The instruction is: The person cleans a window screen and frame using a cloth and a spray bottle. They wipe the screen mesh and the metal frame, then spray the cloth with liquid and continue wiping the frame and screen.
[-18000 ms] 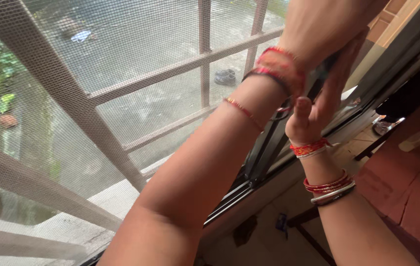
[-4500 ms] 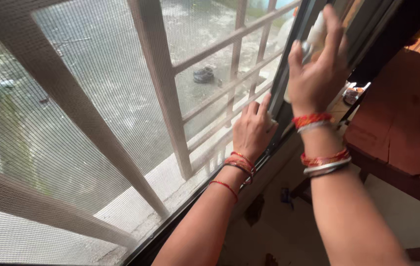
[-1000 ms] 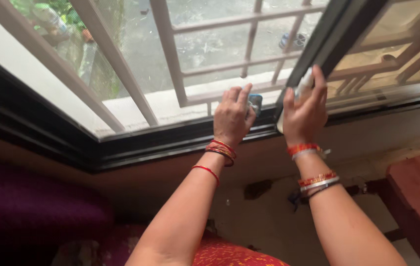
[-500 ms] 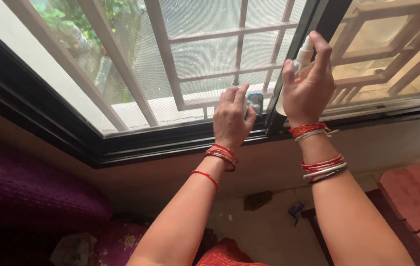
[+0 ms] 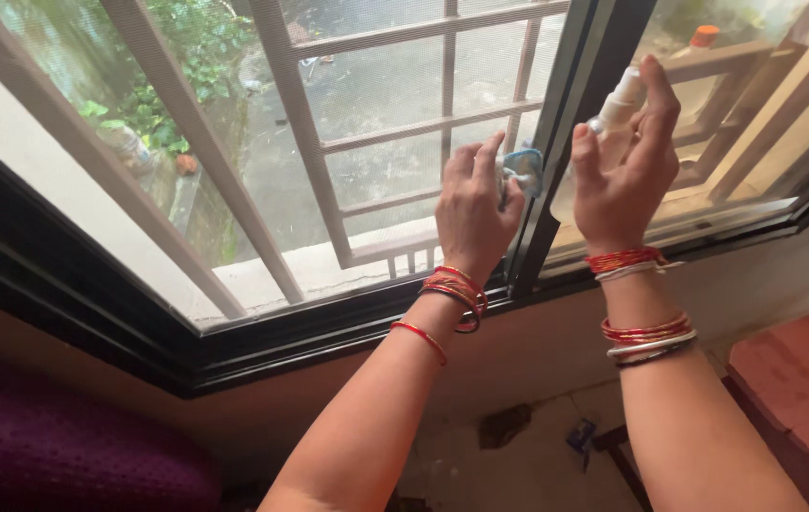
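Note:
My left hand (image 5: 473, 210) presses a small light-blue cloth (image 5: 522, 167) against the window's mesh screen (image 5: 381, 95), right beside the dark vertical frame post (image 5: 566, 123). My right hand (image 5: 620, 171) grips a white spray bottle (image 5: 611, 118) with its nozzle up, the index finger curled over the top, level with the post. Both wrists carry red bangles and threads. The cloth is partly hidden behind my fingers.
A pale metal grille (image 5: 291, 123) runs behind the screen. The black window sill track (image 5: 262, 327) lies below. A reddish-brown wooden piece of furniture (image 5: 793, 370) stands at the lower right, a purple cushion (image 5: 54, 446) at the lower left. Small scraps lie on the floor (image 5: 518, 446).
Both hands have risen along the frame post; the cloth moved up from near the sill to mid-height of the screen. The bottle stays in my right hand.

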